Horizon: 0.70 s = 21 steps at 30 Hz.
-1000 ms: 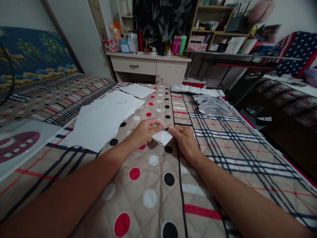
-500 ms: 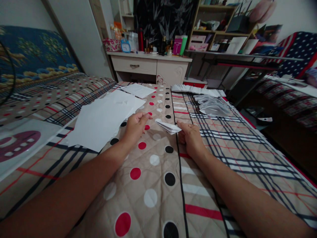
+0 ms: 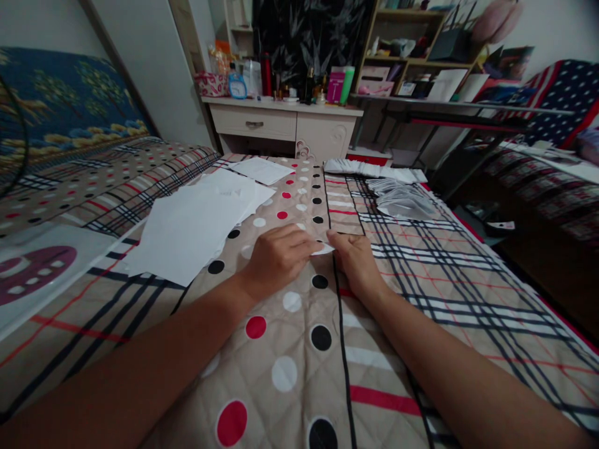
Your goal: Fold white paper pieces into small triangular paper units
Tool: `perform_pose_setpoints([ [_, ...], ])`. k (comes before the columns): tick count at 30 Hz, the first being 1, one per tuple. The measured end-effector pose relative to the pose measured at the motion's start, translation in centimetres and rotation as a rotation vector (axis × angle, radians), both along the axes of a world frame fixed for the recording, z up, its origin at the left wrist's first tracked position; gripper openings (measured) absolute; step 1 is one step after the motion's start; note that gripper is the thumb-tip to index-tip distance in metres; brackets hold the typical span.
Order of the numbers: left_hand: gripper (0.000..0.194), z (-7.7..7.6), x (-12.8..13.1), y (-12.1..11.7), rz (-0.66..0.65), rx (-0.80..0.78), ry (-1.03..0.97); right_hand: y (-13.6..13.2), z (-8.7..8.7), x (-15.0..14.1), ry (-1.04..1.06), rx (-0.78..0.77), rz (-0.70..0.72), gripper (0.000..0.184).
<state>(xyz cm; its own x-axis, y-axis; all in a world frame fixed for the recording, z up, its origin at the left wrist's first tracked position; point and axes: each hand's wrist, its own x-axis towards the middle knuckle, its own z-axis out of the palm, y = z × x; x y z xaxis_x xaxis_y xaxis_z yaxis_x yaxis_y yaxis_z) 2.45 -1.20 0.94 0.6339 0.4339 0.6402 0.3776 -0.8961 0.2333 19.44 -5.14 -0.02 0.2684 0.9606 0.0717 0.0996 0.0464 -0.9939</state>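
**A sliver of folded white paper, nearly lost between two hands**

From where I stand, the folded white paper [image 3: 324, 249] sits over the middle of the quilted bedspread [image 3: 299, 340], caught between the fingertips. The left hand [image 3: 279, 254] has its fingers drawn together and pinches the near-left end; the right hand [image 3: 357, 257] nips the other end between thumb and curled fingers.

I'd worry about the creases: if the two hands pull unevenly, so small a piece could skew or tear. The padded quilt looks soft, so pressing a fold against it might leave a rounded edge. The left fingers also cover most of the paper, which could hide a layer slipping out of line.

To the left, loose white sheets [image 3: 187, 224] lie fanned out near the forearm; a careless elbow could scatter them. A purple-printed package [image 3: 42, 265] lies beyond. On the right, a pile of folded pieces [image 3: 402, 201] leans loosely beside a long row of folded paper [image 3: 369, 169], and a knock might topple either. The dresser [image 3: 276, 125] stands well apart.
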Motion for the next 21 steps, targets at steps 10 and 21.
perform_pose_setpoints([
  [10,0.044,-0.21,0.34,0.35,0.053,-1.011,-0.579,-0.37,0.32,-0.03,0.099,0.102,0.008,0.052],
  [21,0.046,-0.49,0.89,0.71,-0.136,-1.392,-0.782,-0.66,0.62,-0.7,0.211,0.153,0.24,0.022],
])
